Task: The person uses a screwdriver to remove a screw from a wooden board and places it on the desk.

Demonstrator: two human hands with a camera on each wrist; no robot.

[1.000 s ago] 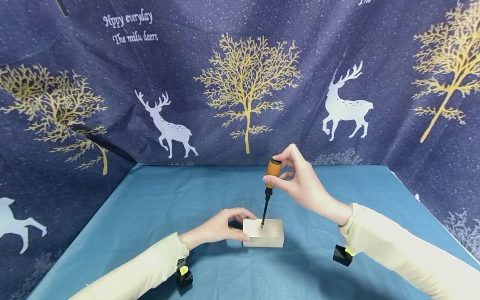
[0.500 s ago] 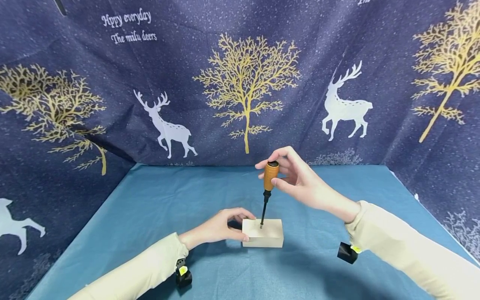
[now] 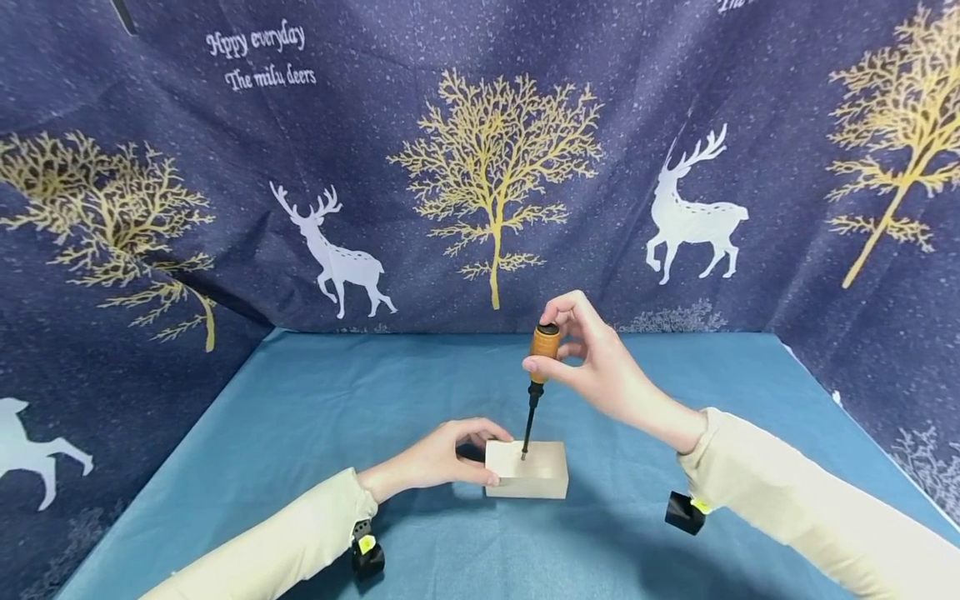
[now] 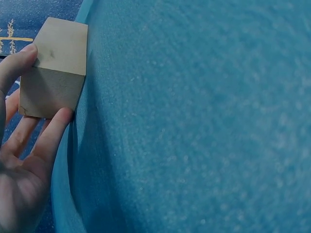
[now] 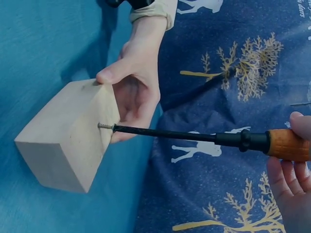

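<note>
Shifted since half a second ago: right hand [image 3: 609, 379], its thumb swung left and fingertips drawn right on the screwdriver [image 3: 531, 412].
Left hand [image 3: 442, 457], left of lower centre, grips the left end of the pale block [image 3: 536, 473] on the blue cloth [image 3: 330, 400] at lower centre. From the block's top stands a screw [image 5: 105, 126], met by the screwdriver's tip. Right of centre, the right hand pinches the orange handle [image 3: 543, 345].

Saw the screwdriver's handle [image 5: 286, 144] and the right hand [image 5: 295, 198] cut off by the right wrist view's edge; found the screw [image 5: 105, 126] too small to tell from the head.
</note>
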